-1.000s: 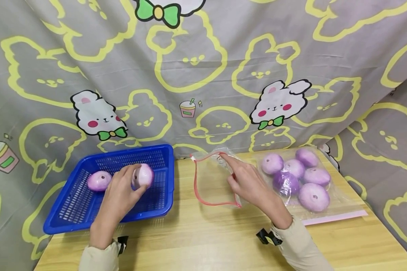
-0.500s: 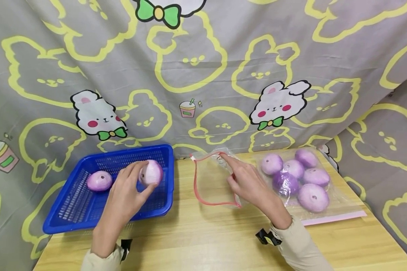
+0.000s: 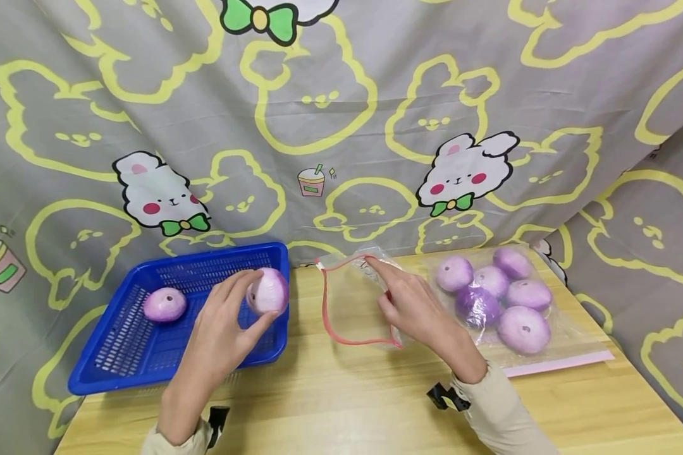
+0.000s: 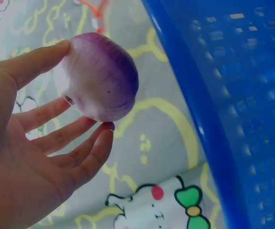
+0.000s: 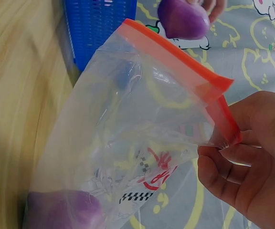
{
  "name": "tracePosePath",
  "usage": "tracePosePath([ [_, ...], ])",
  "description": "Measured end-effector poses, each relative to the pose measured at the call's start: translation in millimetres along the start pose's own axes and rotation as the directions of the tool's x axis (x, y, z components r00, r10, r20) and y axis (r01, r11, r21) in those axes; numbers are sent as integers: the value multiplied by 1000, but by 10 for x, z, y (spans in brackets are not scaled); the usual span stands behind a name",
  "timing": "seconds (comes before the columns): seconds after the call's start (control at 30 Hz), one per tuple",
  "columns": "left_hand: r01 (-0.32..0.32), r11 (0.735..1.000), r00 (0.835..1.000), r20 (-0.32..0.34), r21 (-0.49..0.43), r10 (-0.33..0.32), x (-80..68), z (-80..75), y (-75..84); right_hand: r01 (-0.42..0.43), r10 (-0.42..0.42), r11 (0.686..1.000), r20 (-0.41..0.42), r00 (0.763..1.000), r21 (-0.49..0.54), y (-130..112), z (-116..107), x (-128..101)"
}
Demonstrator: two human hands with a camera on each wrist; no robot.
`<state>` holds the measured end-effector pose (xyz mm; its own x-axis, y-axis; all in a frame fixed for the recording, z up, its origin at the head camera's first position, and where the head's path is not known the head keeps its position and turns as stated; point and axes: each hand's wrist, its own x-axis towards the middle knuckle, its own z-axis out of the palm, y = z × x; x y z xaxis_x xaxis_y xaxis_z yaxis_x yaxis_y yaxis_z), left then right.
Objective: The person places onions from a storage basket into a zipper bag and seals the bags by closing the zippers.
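Note:
In the head view my left hand [image 3: 219, 328] holds a purple onion [image 3: 270, 291] between thumb and fingertips, overlapping the right end of the blue basket [image 3: 133, 341]. The left wrist view has this onion [image 4: 99, 78] pinched beside the basket's rim [image 4: 187, 95]. A second onion [image 3: 165, 304] lies in the basket. My right hand [image 3: 412, 303] pinches the rim of a clear zip bag [image 3: 326, 303], whose red-edged mouth gapes wide. From the right wrist, a purple shape [image 5: 63, 210] shows through the plastic low in the bag [image 5: 113, 95].
On the right of the wooden table [image 3: 341, 398] lies another clear bag with a pink strip [image 3: 563, 364], holding several onions [image 3: 525, 330]. A grey curtain [image 3: 341, 145] with cartoon prints hangs right behind the table.
My left hand has carried the onion up and rightwards from the basket's middle to its right rim. My right hand stays put on the bag's edge.

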<state>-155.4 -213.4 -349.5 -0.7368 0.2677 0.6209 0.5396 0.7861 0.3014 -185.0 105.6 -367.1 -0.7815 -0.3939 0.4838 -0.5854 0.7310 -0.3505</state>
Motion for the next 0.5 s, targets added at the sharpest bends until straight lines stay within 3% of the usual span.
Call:
tracePosePath([
  [0.23, -49, 999, 998, 27, -15, 49, -22, -45, 189, 9, -9, 1000, 0, 1000, 0, -21, 38, 22],
  [0.5, -143, 988, 988, 55, -53, 146, -6, 26, 376, 13, -13, 1000, -21, 1000, -21, 2, 22, 12],
])
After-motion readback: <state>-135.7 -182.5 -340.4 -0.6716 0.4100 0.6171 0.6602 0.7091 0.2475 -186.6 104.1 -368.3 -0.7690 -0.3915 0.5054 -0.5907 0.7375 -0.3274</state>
